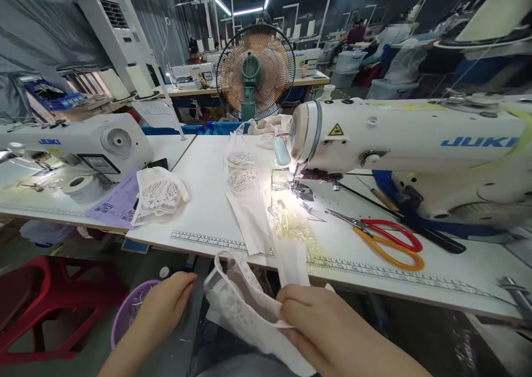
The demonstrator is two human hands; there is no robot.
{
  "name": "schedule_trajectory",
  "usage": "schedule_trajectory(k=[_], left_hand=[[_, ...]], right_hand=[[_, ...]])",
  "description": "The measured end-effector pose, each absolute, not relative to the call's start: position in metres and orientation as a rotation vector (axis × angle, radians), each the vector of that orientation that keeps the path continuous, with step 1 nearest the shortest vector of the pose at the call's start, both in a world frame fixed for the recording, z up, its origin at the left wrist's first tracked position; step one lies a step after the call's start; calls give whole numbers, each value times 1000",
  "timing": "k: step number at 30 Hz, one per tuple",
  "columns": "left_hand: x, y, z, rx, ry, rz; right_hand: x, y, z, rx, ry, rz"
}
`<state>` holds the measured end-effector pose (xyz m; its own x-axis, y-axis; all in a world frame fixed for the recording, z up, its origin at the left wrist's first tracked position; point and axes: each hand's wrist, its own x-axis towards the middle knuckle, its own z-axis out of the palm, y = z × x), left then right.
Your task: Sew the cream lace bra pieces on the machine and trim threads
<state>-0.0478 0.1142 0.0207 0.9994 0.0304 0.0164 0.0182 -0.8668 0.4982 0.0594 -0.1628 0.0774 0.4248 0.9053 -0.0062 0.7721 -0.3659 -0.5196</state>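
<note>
My right hand point(311, 321) is closed round one end of a white lace bra point(243, 310), held below the table's front edge. The bra's lace cup and a loop of strap hang to the left of that hand. A plain white fabric band point(292, 260) runs from the hand up over the table edge. My left hand point(166, 302) is apart from the bra, its fingers drawn together, with nothing visible in them. Another white lace piece point(245, 188) lies flat on the table, left of the lit needle area of the sewing machine point(353, 133).
Orange-and-red-handled scissors point(386, 241) lie right of the needle. A lace cup piece point(160, 194) rests on a purple paper point(116, 202) at left. Below stand a purple bin point(120, 321) and a red stool point(54, 305). Behind the table is a large fan point(255, 72).
</note>
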Motion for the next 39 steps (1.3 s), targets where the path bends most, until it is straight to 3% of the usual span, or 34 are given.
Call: schedule_trajectory(k=[5, 12, 23, 29, 34, 39], left_hand=[[-48, 68, 28, 2459, -672, 345], [-33, 71, 46, 2323, -771, -404], [-12, 103, 21, 2002, -300, -642], [-15, 105, 10, 1700, -204, -543], [-12, 110, 8, 1608, -318, -439], [-3, 103, 14, 1984, -386, -633]], right_hand=[[37, -134, 89, -2327, -1754, 518], [59, -167, 98, -2122, -1993, 564], [113, -158, 60, -1964, -1363, 659], [110, -161, 57, -1898, -1021, 918], [103, -166, 46, -1947, -1130, 835], [98, -160, 42, -1982, -1342, 703]])
